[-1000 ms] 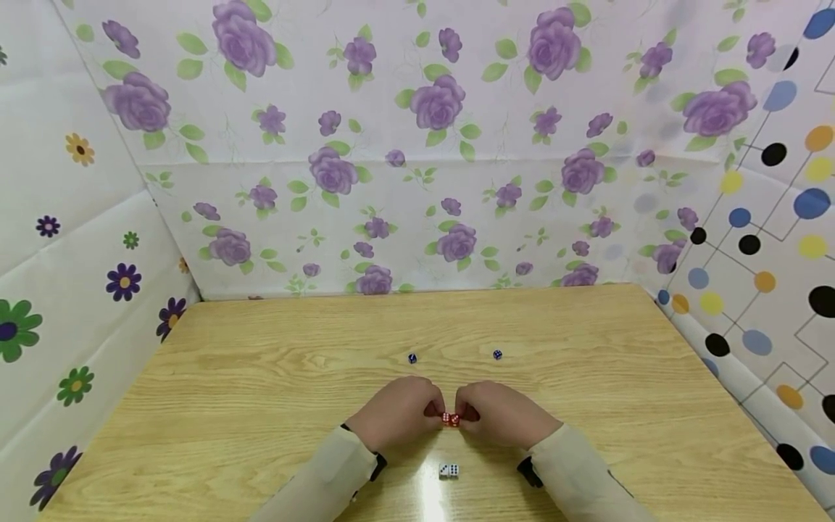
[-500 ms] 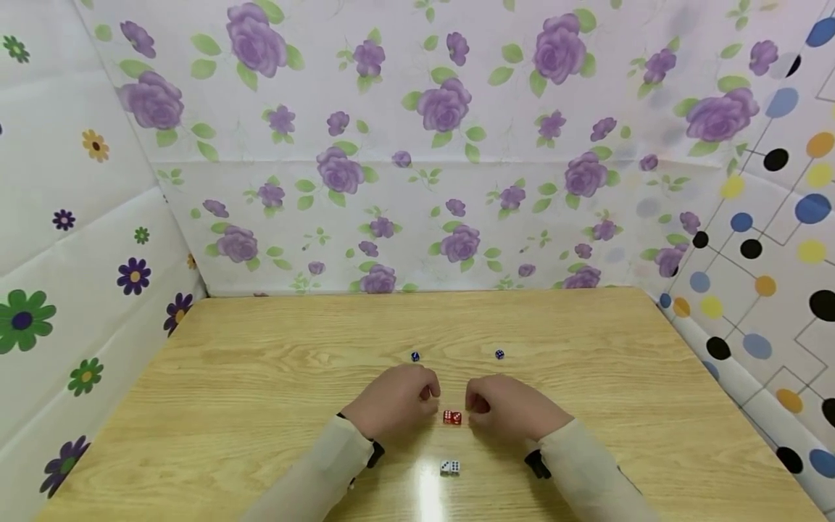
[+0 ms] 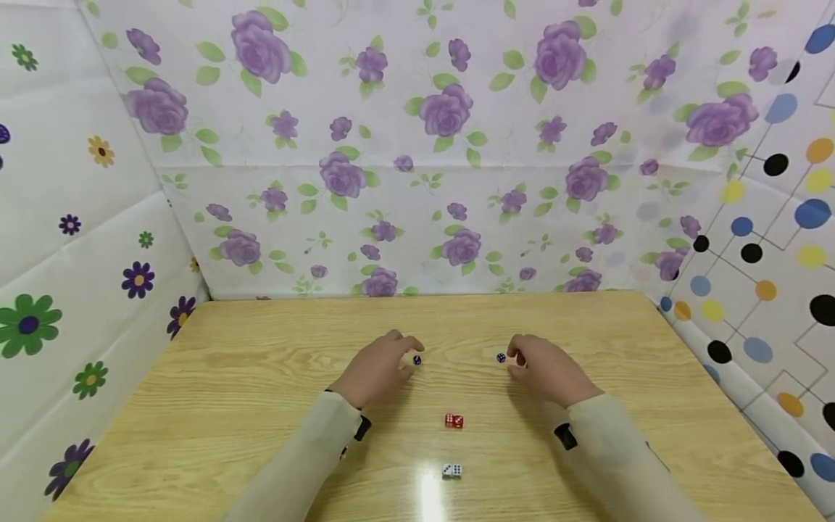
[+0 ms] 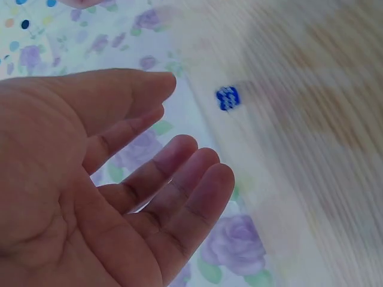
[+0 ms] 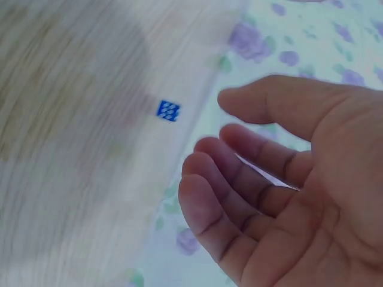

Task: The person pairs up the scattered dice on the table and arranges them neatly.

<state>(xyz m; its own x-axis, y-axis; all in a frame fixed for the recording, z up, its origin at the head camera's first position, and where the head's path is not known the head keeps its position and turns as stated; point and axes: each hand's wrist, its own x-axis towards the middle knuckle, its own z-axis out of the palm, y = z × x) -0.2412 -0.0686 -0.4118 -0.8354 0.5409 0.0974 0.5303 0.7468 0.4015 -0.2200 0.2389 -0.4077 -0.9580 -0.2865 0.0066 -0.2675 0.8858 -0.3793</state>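
My left hand [image 3: 378,370] is beside the left blue die [image 3: 417,359], thumb and fingers parted on either side of it in the head view. The left wrist view shows that blue die [image 4: 228,98] apart from the fingertips. On the other side, my right hand [image 3: 548,368] is just right of the second blue die [image 3: 501,357]. In the right wrist view this blue die [image 5: 169,110] lies off the fingertips, and the fingers are loosely bent around nothing. Two red dice [image 3: 454,420] sit side by side nearer the body, with two white dice [image 3: 451,470] side by side below them.
All the dice lie on a wood-grain table [image 3: 261,348]. A cloth with purple flowers [image 3: 443,181] hangs behind its far edge. Patterned cloths also stand along the left and right sides.
Both hands have let go of the red dice, which stay together. They have moved forward and apart, the left hand to the left blue die, the right hand to the right one.
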